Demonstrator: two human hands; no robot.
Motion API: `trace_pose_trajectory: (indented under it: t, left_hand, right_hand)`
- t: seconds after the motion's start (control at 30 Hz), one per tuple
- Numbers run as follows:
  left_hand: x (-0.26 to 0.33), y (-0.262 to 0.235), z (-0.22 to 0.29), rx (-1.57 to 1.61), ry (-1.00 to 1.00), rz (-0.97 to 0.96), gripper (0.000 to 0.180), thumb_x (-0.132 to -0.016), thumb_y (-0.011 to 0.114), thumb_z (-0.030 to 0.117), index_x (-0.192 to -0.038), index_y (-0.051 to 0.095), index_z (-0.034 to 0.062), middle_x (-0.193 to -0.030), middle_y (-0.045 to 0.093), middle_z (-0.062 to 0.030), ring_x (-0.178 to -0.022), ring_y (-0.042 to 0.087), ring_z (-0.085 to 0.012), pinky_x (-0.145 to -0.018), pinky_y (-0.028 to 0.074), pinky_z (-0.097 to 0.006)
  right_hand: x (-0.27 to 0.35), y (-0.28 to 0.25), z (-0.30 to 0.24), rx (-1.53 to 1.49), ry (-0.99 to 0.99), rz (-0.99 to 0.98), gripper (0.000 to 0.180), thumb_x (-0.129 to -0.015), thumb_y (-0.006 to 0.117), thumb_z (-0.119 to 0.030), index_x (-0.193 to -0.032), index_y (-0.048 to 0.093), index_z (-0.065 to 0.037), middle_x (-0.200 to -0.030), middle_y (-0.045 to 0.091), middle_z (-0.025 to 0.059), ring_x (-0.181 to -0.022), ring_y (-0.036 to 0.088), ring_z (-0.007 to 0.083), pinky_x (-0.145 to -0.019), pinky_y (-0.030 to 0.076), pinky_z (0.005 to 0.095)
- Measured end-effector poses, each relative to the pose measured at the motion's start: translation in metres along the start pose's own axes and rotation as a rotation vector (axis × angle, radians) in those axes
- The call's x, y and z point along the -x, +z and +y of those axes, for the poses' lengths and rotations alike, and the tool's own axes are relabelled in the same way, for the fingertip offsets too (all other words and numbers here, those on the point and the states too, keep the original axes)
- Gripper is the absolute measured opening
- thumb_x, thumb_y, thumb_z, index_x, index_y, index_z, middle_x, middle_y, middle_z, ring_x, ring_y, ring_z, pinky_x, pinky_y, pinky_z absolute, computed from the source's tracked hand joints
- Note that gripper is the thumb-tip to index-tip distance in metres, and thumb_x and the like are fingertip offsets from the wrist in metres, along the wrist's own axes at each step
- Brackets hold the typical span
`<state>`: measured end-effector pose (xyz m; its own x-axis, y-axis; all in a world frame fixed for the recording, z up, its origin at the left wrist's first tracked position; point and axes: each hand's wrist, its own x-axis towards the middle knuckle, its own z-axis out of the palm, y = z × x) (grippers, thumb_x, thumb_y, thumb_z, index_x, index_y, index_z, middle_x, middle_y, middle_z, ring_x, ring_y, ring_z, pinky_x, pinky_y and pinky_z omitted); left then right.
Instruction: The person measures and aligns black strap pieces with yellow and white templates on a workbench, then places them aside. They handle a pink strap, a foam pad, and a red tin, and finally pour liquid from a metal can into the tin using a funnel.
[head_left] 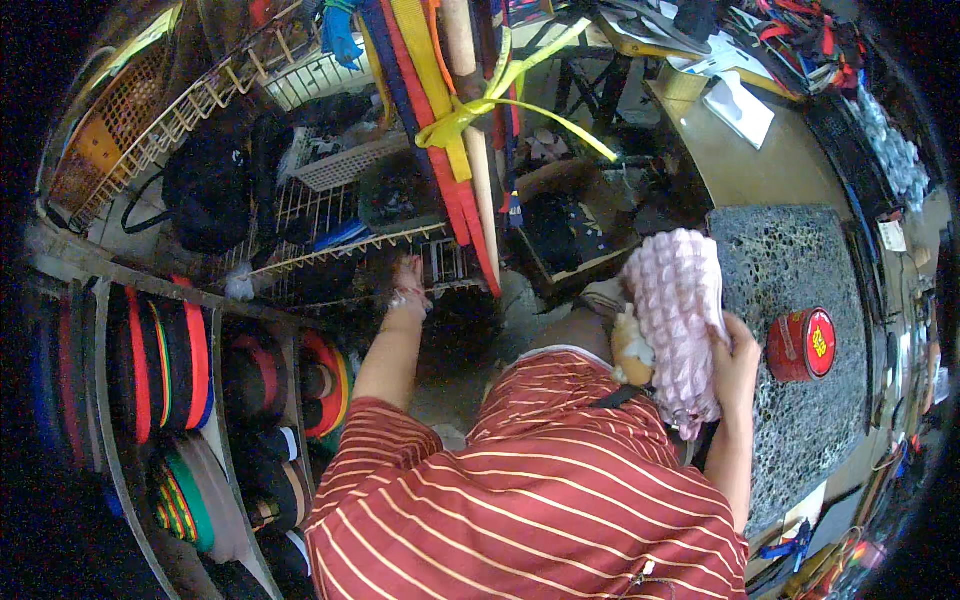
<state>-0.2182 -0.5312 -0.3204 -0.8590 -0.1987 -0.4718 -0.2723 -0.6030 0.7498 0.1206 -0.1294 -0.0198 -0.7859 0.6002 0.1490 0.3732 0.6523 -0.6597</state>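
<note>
A pale pink bag [680,310] with a puffy, quilted surface hangs or rests at my right side. My right hand [738,352] grips its right edge, the thumb and fingers closed on the fabric. Against the bag's left side sits a small tan and white plush toy [632,347]; how it is attached I cannot make out. My left hand [409,280] reaches forward, away from the bag, near a wire rack [345,250]. It is dim and small there, so its fingers are unclear.
Right of the bag, a red tin [802,345] lies on a black speckled board [790,450]. Rolls of coloured webbing [200,490] fill the shelf at left. Red and yellow straps [435,110] hang by a wooden pole [474,150] ahead. A table [770,165] stands far right.
</note>
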Motion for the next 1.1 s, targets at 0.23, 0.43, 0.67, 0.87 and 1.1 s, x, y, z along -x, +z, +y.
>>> trace_pose_trajectory:
  t: [0.23, 0.43, 0.67, 0.87, 1.1]
  left_hand:
    - [-0.1, -0.017, 0.015, -0.233, -0.022, 0.123, 0.043, -0.089, 0.059, 0.028, -0.125, 0.048, 0.0061, -0.12, 0.053, -0.0114, -0.105, 0.057, -0.0216, -0.089, 0.048, -0.027]
    - [-0.101, -0.016, 0.034, -0.204, -0.106, 0.085, 0.042, -0.089, 0.059, 0.027, -0.123, 0.049, 0.0061, -0.117, 0.054, -0.0117, -0.103, 0.057, -0.0223, -0.087, 0.049, -0.028]
    - [-0.103, -0.004, 0.057, -0.209, -0.013, 0.073, 0.039, -0.089, 0.059, 0.026, -0.121, 0.05, 0.006, -0.115, 0.055, -0.0121, -0.101, 0.058, -0.0232, -0.085, 0.049, -0.029]
    - [-0.051, -0.024, 0.115, -0.158, 0.096, -0.034, 0.038, -0.089, 0.058, 0.026, -0.12, 0.051, 0.0059, -0.112, 0.056, -0.0125, -0.099, 0.059, -0.024, -0.084, 0.05, -0.031]
    - [-0.055, -0.008, 0.111, -0.236, 0.136, -0.009, 0.036, -0.088, 0.058, 0.025, -0.118, 0.053, 0.0058, -0.109, 0.057, -0.0129, -0.097, 0.06, -0.0248, -0.082, 0.05, -0.032]
  right_hand:
    - [0.011, 0.004, -0.01, 0.012, 0.08, 0.027, 0.029, -0.077, 0.056, 0.003, -0.105, 0.063, 0.006, -0.098, 0.066, 0.0202, -0.094, 0.064, 0.0291, -0.086, 0.047, 0.0346]
    - [0.004, 0.008, -0.014, 0.009, 0.084, 0.011, 0.029, -0.078, 0.055, 0.003, -0.106, 0.062, 0.006, -0.099, 0.066, 0.0202, -0.094, 0.063, 0.0295, -0.086, 0.046, 0.0353]
    - [0.0, 0.009, -0.013, -0.015, 0.113, -0.036, 0.03, -0.078, 0.055, 0.003, -0.107, 0.061, 0.007, -0.1, 0.065, 0.021, -0.095, 0.063, 0.0306, -0.087, 0.046, 0.0355]
    - [0.003, 0.006, -0.009, 0.016, 0.086, -0.004, 0.029, -0.078, 0.057, 0.002, -0.107, 0.062, 0.006, -0.1, 0.065, 0.0204, -0.095, 0.063, 0.03, -0.087, 0.046, 0.0342]
    - [0.002, 0.008, 0.0, -0.042, 0.019, -0.033, 0.026, -0.083, 0.058, -0.002, -0.107, 0.061, 0.007, -0.095, 0.066, 0.0129, -0.089, 0.06, 0.0162, -0.082, 0.045, 0.0291]
